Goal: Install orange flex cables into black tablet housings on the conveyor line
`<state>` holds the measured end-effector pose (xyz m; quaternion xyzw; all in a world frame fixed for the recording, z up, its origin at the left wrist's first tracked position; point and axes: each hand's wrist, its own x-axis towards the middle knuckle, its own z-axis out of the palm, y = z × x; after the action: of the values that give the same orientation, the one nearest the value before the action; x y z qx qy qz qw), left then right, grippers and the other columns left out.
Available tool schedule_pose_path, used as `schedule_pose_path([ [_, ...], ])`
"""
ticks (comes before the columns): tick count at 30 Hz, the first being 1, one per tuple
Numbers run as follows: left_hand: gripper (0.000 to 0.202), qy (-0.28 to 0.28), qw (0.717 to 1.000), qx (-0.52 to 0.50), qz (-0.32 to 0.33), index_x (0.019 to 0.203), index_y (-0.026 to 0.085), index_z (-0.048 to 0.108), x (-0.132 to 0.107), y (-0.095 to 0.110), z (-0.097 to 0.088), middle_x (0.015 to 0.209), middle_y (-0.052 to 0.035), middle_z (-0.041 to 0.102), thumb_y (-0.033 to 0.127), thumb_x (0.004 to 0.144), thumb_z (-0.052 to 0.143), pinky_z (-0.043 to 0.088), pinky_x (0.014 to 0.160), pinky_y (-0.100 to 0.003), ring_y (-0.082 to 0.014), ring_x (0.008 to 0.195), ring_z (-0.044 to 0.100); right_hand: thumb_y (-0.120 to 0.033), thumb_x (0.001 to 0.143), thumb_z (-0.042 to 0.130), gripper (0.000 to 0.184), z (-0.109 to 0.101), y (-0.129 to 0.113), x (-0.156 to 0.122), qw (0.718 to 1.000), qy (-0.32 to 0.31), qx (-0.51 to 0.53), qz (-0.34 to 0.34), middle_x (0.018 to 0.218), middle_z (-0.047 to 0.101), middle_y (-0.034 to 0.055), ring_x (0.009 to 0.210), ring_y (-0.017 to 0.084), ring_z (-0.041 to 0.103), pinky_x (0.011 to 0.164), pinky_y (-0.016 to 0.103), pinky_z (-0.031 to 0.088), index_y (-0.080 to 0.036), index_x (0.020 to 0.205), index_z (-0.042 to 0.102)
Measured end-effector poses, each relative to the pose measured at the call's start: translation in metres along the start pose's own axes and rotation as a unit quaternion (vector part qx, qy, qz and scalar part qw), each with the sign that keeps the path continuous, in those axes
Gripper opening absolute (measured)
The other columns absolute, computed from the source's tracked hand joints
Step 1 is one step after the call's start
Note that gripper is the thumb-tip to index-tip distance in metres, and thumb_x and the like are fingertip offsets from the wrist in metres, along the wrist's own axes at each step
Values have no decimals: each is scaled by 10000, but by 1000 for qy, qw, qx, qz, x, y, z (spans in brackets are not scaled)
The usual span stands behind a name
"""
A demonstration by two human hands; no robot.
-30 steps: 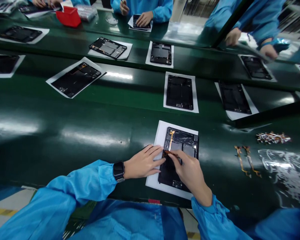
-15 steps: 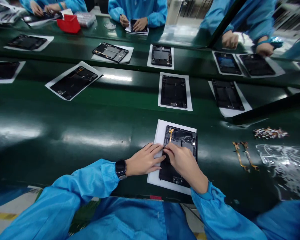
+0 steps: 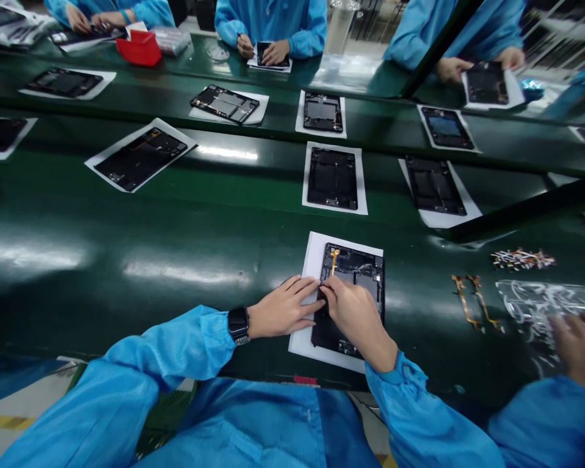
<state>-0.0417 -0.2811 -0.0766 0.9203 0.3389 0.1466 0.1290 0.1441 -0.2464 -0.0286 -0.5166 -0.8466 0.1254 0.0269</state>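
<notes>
In front of me an opened black tablet housing lies on a white sheet. An orange flex cable runs down its upper left part, and its lower end disappears behind my fingers. My left hand rests flat with fingers spread across the sheet and the housing's left edge. Over the housing, my right hand has thumb and forefinger pinched together at that left edge, close to the left fingertips. Whatever sits in the pinch is too small and covered to make out.
To the right lie two loose flex cables, a pile of small parts and a clear plastic bag, with another person's hand over it. Several housings on sheets, such as one housing, stand farther back. A dark bar slants at right.
My hands stay at almost the same spot on the housing. A neighbour's hand has come in over the plastic bag at right. Across the bench, a person has lifted a housing with its sheet.
</notes>
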Motion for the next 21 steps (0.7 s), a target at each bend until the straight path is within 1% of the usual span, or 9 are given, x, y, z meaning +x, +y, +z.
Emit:
schedule_pose_path([
  [3, 489, -1, 1000, -13, 2, 1356, 182, 482, -2, -1, -6, 1487, -178, 376, 454, 952, 518, 294, 1140, -518, -324, 1417, 301, -209, 950, 454, 197, 2, 9, -4, 997, 24, 77, 7, 844, 726, 79, 743, 215, 684, 626, 278, 429, -181, 905, 644],
  [5, 455, 10, 999, -33, 2, 1324, 193, 517, 3, -6, -14, 1457, -160, 417, 466, 962, 494, 341, 1112, -482, -306, 1385, 351, -264, 932, 510, 171, 3, 25, -9, 977, 67, 200, 38, 906, 732, 74, 808, 219, 691, 728, 309, 488, -193, 939, 666],
  [8, 341, 58, 996, -53, -41, 1234, 206, 585, 30, -24, -27, 1366, -112, 505, 399, 1001, 427, 391, 1058, -407, -250, 1297, 439, -354, 872, 612, 197, 2, 56, -16, 870, 173, 443, 129, 909, 718, 72, 845, 222, 686, 791, 358, 535, -189, 970, 660],
  [10, 314, 61, 993, -37, -94, 1213, 194, 587, 62, -41, -31, 1321, -99, 531, 365, 1000, 433, 388, 1042, -396, -242, 1262, 449, -393, 852, 618, 233, 2, 73, -21, 780, 225, 556, 180, 827, 676, 50, 771, 209, 670, 708, 355, 554, -186, 956, 636],
  [11, 315, 48, 992, -26, -118, 1216, 179, 579, 80, -49, -32, 1299, -103, 541, 363, 987, 463, 389, 1032, -399, -250, 1245, 454, -419, 860, 588, 245, 2, 80, -23, 758, 233, 577, 195, 774, 640, 30, 703, 192, 649, 639, 337, 549, -189, 935, 621],
  [13, 326, 11, 989, -10, -149, 1195, 150, 581, 114, -65, -29, 1224, -115, 577, 348, 938, 558, 405, 992, -406, -270, 1183, 486, -482, 871, 516, 296, 2, 92, -28, 770, 229, 555, 217, 672, 551, -11, 549, 154, 563, 494, 291, 488, -197, 870, 595],
  [16, 187, -21, 988, -6, -155, 1010, 142, 640, 150, -80, -23, 993, -90, 646, 263, 867, 642, 444, 896, -373, -253, 997, 568, -568, 829, 512, 387, -1, 120, -37, 824, 232, 455, 245, 562, 458, -46, 428, 123, 426, 399, 261, 373, -193, 799, 601],
  [18, 57, -41, 988, -7, -148, 855, 160, 644, 159, -85, -22, 863, -57, 646, 215, 856, 627, 454, 844, -327, -220, 898, 587, -600, 769, 569, 423, -7, 150, -44, 834, 275, 395, 270, 538, 476, -38, 434, 128, 426, 418, 265, 355, -180, 778, 622],
  [21, 100, -52, 988, 0, -144, 794, 166, 612, 158, -87, -25, 867, -61, 638, 159, 872, 550, 455, 804, -296, -201, 874, 590, -606, 696, 611, 441, -21, 205, -51, 837, 341, 287, 318, 527, 535, -2, 473, 156, 472, 467, 285, 352, -169, 750, 630],
])
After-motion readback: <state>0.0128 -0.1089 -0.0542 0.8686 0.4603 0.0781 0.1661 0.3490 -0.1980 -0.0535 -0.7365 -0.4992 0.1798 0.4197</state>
